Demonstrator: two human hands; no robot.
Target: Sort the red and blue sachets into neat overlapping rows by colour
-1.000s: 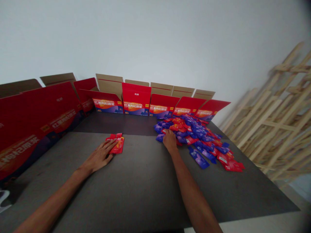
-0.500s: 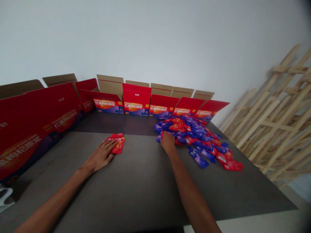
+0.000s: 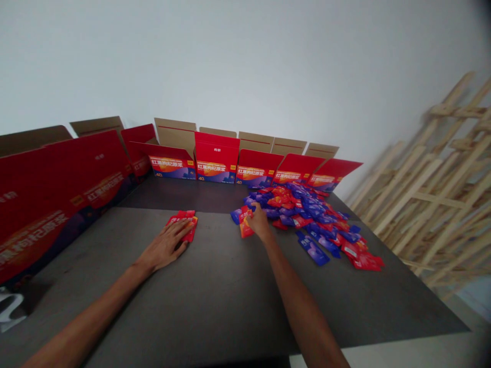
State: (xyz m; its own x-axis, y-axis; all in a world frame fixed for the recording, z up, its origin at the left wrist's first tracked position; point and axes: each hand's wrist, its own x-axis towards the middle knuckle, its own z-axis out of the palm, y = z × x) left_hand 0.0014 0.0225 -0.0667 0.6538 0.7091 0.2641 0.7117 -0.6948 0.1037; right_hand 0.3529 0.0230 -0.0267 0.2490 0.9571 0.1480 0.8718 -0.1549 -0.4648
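My left hand (image 3: 165,246) lies flat with its fingers stretched over some red sachets (image 3: 191,234) on the table, left of the middle. My right hand (image 3: 258,222) is closed on a red sachet (image 3: 244,228) at the near left edge of a large heap. A purple sachet (image 3: 235,216) shows just behind and left of the held one; whether my hand touches it I cannot tell. The heap of red and purple sachets (image 3: 307,202) spreads to the right. A single purple sachet (image 3: 312,249) lies in front of it.
Open red cartons (image 3: 217,162) with raised flaps line the back of the dark table (image 3: 218,301). Larger-looking red cartons (image 3: 65,197) stand along the left side. A white object (image 3: 11,309) sits at the left edge. Wooden frames (image 3: 425,189) lean by the wall at right.
My right hand has come slightly left and out from the heap, with a red sachet now in its fingers. My left hand has stayed on its sachets, shifting only a little.
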